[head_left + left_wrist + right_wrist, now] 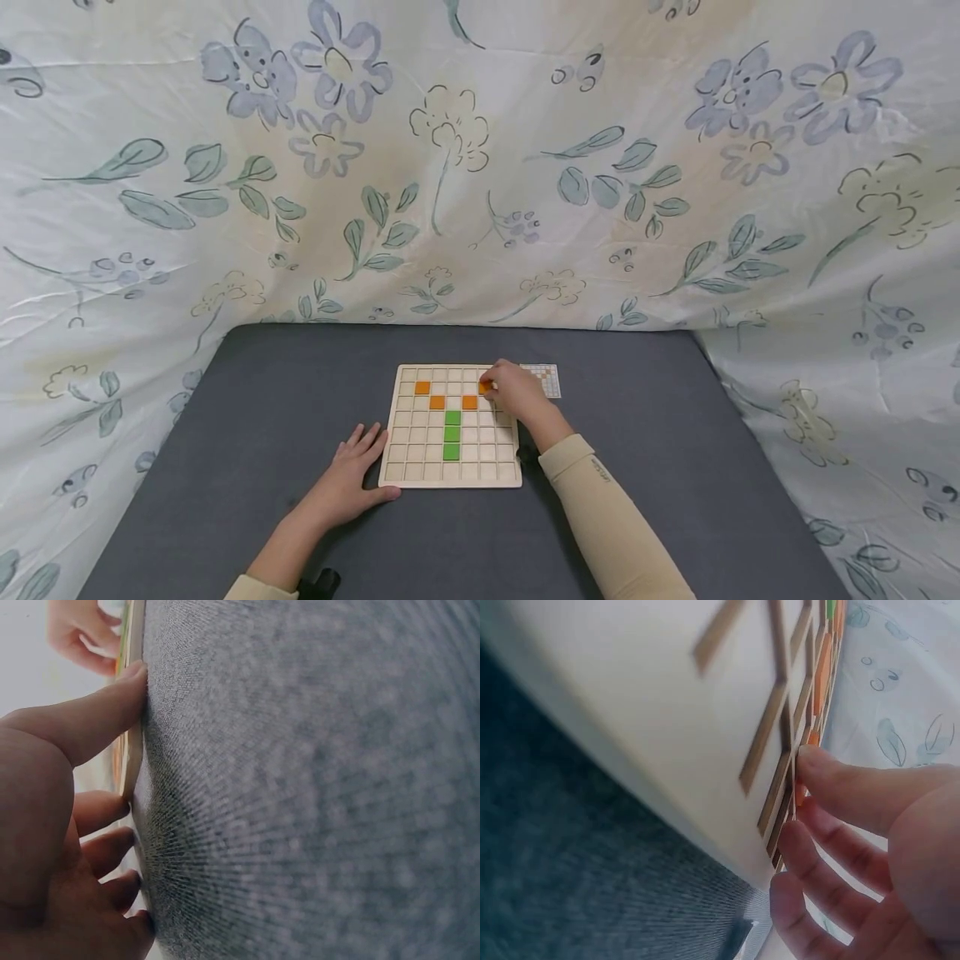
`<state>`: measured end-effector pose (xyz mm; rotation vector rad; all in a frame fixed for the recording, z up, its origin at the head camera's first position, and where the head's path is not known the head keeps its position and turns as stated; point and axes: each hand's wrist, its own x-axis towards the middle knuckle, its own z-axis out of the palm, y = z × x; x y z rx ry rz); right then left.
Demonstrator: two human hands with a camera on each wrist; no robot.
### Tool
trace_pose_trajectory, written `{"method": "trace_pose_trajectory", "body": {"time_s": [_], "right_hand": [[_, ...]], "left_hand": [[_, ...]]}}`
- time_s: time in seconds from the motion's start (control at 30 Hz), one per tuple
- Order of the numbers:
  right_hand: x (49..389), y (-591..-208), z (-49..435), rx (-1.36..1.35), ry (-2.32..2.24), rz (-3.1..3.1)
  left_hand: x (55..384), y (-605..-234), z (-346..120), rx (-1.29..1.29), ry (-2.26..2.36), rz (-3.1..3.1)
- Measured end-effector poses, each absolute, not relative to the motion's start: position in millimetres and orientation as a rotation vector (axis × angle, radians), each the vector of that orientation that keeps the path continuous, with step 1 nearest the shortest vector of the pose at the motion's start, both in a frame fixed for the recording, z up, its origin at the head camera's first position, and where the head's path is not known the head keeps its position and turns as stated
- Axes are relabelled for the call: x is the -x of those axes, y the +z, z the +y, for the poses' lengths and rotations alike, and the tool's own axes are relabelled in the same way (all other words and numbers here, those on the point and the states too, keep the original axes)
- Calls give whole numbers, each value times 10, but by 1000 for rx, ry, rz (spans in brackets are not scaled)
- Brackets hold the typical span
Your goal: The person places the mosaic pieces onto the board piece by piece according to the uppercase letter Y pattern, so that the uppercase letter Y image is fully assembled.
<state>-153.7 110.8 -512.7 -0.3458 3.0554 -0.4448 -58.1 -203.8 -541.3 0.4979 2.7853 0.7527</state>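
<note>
A pale wooden grid board [420, 471] lies on the dark table. Three green square tiles [452, 433] form a column in its middle. Orange tiles sit higher up, one at upper left [422, 387] and one left of centre [437, 402], with another right of centre [469, 402]. At the upper right, my right hand [517, 392] pinches an orange tile [801, 796] between thumb and fingers, right at the grid cells. My left hand [351, 479] rests at the board's left side, fingers spread, its thumb [112, 705] touching the edge near the front corner.
A small printed card [551, 381] with a grid pattern lies beyond the board's upper right corner, partly hidden by my right hand. Dark grey cloth covers the table [285, 392]. A floral curtain [480, 250] hangs behind and along both sides.
</note>
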Motion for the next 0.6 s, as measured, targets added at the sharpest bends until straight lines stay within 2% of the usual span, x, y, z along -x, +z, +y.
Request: {"method": "trace_pose_trajectory", "body": {"time_s": [0.33,0.6], "right_hand": [[1390,-5042,1306,422,-586,3113],[1187,-4938,1591,328,-581,3201]], "left_hand": [[572,-5416,-2046,-500,740,2778],[594,-5405,-2095,-527,766,2746]]}}
